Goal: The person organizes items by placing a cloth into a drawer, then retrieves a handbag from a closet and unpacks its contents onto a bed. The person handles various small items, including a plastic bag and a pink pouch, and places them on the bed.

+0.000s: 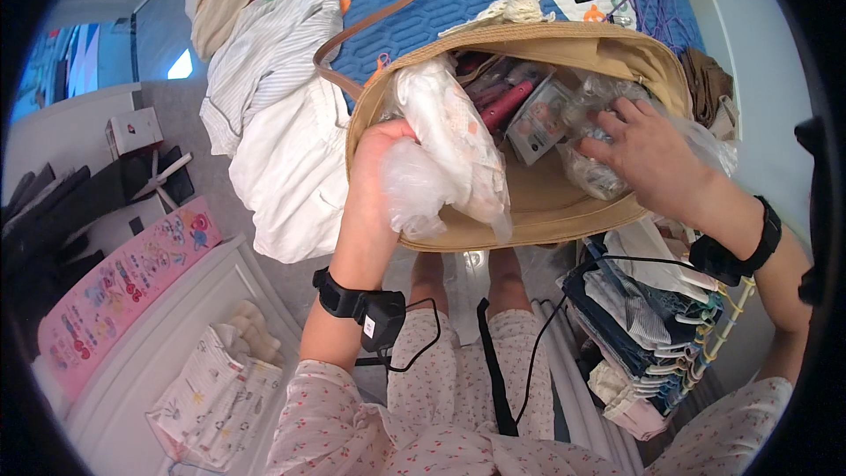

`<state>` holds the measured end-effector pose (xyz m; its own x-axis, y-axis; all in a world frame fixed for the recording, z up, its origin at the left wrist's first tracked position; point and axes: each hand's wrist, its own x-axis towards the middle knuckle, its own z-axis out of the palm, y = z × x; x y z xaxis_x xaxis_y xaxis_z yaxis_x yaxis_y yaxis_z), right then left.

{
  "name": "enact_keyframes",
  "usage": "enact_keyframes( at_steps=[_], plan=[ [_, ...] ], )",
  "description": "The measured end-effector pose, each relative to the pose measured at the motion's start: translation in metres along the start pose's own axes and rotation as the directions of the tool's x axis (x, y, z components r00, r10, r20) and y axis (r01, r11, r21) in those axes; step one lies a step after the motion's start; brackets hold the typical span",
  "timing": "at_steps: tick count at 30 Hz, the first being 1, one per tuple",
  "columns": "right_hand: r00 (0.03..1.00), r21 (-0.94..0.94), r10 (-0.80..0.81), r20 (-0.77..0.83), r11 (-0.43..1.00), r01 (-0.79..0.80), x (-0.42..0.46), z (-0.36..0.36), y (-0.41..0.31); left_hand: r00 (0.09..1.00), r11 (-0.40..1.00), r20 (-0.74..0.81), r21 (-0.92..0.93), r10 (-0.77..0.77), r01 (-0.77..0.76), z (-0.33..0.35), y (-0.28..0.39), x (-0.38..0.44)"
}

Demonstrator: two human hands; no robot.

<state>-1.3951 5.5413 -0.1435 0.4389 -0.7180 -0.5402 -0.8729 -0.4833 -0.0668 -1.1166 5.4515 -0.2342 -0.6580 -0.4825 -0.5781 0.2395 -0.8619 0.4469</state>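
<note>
A tan woven tote bag (555, 228) with brown straps gapes open before me, at the edge of a blue quilted cover. Inside its left side, my left hand (386, 145) grips a soft white bundle (449, 119) in clear plastic, probably diapers. My right hand (638, 142) reaches in from the right, bent fingers on a crinkled clear plastic bag (591, 172); what that bag contains is hard to make out. Between the hands lie a dark pink object (505, 106) and a flat printed package (538, 119). Deeper contents are partly hidden.
White clothing (291, 192) and a striped garment (274, 53) lie left of the tote on the blue quilted cover (383, 0). Folded clothes on hangers (648, 311) are at lower right. A white cabinet (218, 291) stands at left. Cables run from my wrist straps.
</note>
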Motion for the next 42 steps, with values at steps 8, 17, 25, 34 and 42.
enact_keyframes(
  at_steps=[8, 17, 25, 34, 42],
  plan=[
    [0.992, 0.220, 0.003, 0.130, 0.975, -0.032, 0.019, 0.010, 0.001, 0.994, 0.969, -0.110, 0.246, 0.016, 0.012, -0.004, -0.001, 0.001],
    [0.997, 0.603, -0.012, -0.074, 0.796, 0.054, 0.037, 0.038, -0.013, 0.996, 0.972, 0.016, 0.218, 0.084, -0.085, 0.013, 0.007, -0.004],
    [0.949, -0.004, 0.044, -0.313, 0.999, -0.048, 0.042, 0.077, -0.016, 0.967, 0.808, 0.253, -0.570, -0.002, 0.151, 0.011, 0.008, 0.001],
    [0.999, -0.104, -0.040, -0.004, 0.994, 0.039, 0.061, 0.035, -0.020, 0.995, 0.841, 0.093, -0.540, 0.038, 0.018, 0.013, 0.008, -0.005],
    [0.998, -0.060, 0.004, -0.059, 0.998, -0.008, 0.065, 0.075, 0.013, 0.981, 0.970, -0.087, 0.185, 0.173, -0.155, -0.002, 0.009, -0.009]
  ],
)
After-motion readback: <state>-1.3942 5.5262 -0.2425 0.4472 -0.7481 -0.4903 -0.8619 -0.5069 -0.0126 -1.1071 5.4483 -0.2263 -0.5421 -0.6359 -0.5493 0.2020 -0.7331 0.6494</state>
